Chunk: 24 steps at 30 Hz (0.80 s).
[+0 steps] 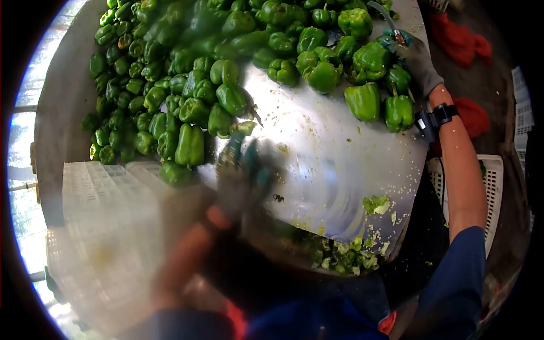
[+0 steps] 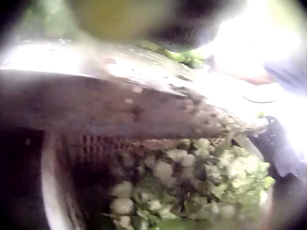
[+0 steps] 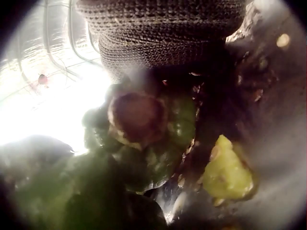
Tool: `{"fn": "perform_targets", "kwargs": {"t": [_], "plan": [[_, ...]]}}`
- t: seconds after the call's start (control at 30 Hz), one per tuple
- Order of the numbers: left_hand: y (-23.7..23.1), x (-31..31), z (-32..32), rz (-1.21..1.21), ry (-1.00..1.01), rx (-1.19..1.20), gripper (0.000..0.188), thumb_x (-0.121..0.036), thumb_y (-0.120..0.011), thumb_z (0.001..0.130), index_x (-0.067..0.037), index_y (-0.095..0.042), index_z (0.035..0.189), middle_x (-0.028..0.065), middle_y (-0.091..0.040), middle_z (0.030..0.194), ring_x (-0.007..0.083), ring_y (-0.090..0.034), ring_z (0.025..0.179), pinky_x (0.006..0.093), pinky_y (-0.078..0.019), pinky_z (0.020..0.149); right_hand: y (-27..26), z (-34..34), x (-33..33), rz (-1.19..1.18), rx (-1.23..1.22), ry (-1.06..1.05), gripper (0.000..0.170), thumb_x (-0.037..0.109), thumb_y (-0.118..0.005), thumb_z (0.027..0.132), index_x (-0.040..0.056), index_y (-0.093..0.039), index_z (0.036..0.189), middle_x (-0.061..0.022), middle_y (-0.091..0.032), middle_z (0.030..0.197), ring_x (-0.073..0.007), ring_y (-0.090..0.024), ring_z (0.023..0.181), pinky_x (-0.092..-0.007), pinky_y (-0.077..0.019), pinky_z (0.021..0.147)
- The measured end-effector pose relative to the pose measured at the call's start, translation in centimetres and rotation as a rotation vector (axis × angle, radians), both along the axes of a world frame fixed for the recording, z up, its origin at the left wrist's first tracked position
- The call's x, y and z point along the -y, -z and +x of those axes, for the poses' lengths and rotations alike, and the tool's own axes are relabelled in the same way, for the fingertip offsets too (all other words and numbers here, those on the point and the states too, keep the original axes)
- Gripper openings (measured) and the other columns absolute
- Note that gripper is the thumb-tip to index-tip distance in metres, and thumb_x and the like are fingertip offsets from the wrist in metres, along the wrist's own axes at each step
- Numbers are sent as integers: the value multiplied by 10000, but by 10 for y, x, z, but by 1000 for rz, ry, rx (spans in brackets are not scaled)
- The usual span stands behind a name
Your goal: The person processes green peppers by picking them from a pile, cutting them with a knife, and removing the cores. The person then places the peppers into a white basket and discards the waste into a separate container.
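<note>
Many green peppers (image 1: 190, 144) lie heaped on a metal table (image 1: 306, 141). My gloved left hand (image 1: 241, 173) is motion-blurred over the table's near edge, beside the heap; whether it holds anything is unclear. My gloved right hand (image 1: 412, 59), at the table's right edge, grips a tool with a curved metal blade (image 1: 385, 16). Several peppers sit just left of that hand. In the right wrist view the knitted glove (image 3: 168, 36) is above a green pepper (image 3: 180, 120) with a brown, round stem area. The left wrist view shows little of the left hand.
White plastic crates stand at the left (image 1: 107, 198) and at the right (image 1: 492, 192). Pepper scraps (image 1: 340, 258) lie below the table's near edge, and in the left wrist view scraps (image 2: 187, 187) fill a container under the edge. Red cloth (image 1: 459, 39) lies on the right.
</note>
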State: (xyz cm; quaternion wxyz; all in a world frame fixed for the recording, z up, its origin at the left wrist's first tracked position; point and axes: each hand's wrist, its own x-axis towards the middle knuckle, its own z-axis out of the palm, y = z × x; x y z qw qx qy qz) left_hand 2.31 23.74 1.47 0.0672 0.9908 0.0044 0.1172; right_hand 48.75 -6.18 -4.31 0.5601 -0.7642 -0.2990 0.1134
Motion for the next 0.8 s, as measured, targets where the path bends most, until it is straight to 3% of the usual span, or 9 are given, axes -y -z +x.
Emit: {"fn": "perform_targets", "kwargs": {"t": [0.1, 0.27, 0.33, 0.47, 0.5, 0.63, 0.7, 0.77, 0.8], "plan": [[11, -12, 19, 146, -115, 126, 736, -215, -699, 1014, -28, -370, 1646, 291, -452, 1622, 496, -414, 1506, 609, -336, 1251, 0, -1, 0, 52, -44, 7, 380, 221, -686, 1034, 1, -710, 1342, -40, -760, 1172, -121, -688, 1020, -298, -559, 932], [26, -18, 45, -6, -56, 107, 770, -241, -753, 965, -27, -408, 1619, 279, -484, 1596, 502, -434, 1475, 593, -348, 1246, 9, 7, 1, 32, -40, -13, 349, 204, -683, 1030, -10, -714, 1305, -45, -763, 1161, -119, -689, 1004, -293, -561, 917], [27, -15, 59, -42, -3, 168, 808, -255, -793, 915, -44, -434, 1608, 248, -496, 1597, 490, -444, 1463, 576, -349, 1247, 30, 26, 7, -93, 339, -40, 306, 189, -699, 1022, -3, -727, 1259, -36, -767, 1109, -114, -688, 975, -288, -563, 883], [21, -23, 72, 130, 269, 218, 855, -275, -833, 894, -65, -440, 1623, 215, -466, 1650, 434, -410, 1524, 565, -313, 1271, -25, -32, -4, 124, -18, 15, 222, 241, -746, 970, 32, -789, 1035, -35, -766, 954, -119, -663, 876, -330, -555, 791], [30, -35, 69, -2, 173, 100, 843, -275, -836, 895, -76, -455, 1620, 215, -463, 1655, 432, -413, 1526, 563, -314, 1276, -25, -32, -4, 108, -20, 26, 222, 241, -746, 970, 32, -789, 1035, -35, -766, 954, -119, -663, 876, -330, -555, 791], [32, -55, 67, -66, 250, -78, 843, -291, -848, 878, -74, -482, 1606, 235, -474, 1646, 441, -427, 1523, 570, -318, 1286, -17, -23, -1, -16, 154, 30, 223, 234, -746, 976, 28, -786, 1052, -26, -762, 937, -116, -659, 860, -334, -552, 773], [27, -51, 65, -142, 239, -164, 831, -313, -853, 880, -67, -502, 1592, 246, -471, 1648, 456, -433, 1524, 586, -313, 1289, -6, -20, -4, 88, 80, 55, 208, 202, -756, 973, 29, -789, 1083, -26, -766, 943, -119, -668, 864, -330, -553, 777], [15, -5, 53, -57, 467, -8, 883, -385, -881, 904, -2, -470, 1586, 225, -409, 1665, 461, -394, 1526, 593, -334, 1269, -28, -36, -9, 16, -53, 135, 199, 178, -772, 969, 22, -785, 1092, -26, -767, 953, -118, -662, 861, -326, -551, 779], [17, 13, 41, -185, 341, -107, 945, -503, -857, 876, -54, -469, 1611, 274, -424, 1666, 472, -385, 1553, 575, -310, 1293, -23, -35, -10, 54, -25, 115, 202, 182, -777, 969, 22, -785, 1092, -26, -767, 951, -116, -657, 858, -327, -553, 776]]}}
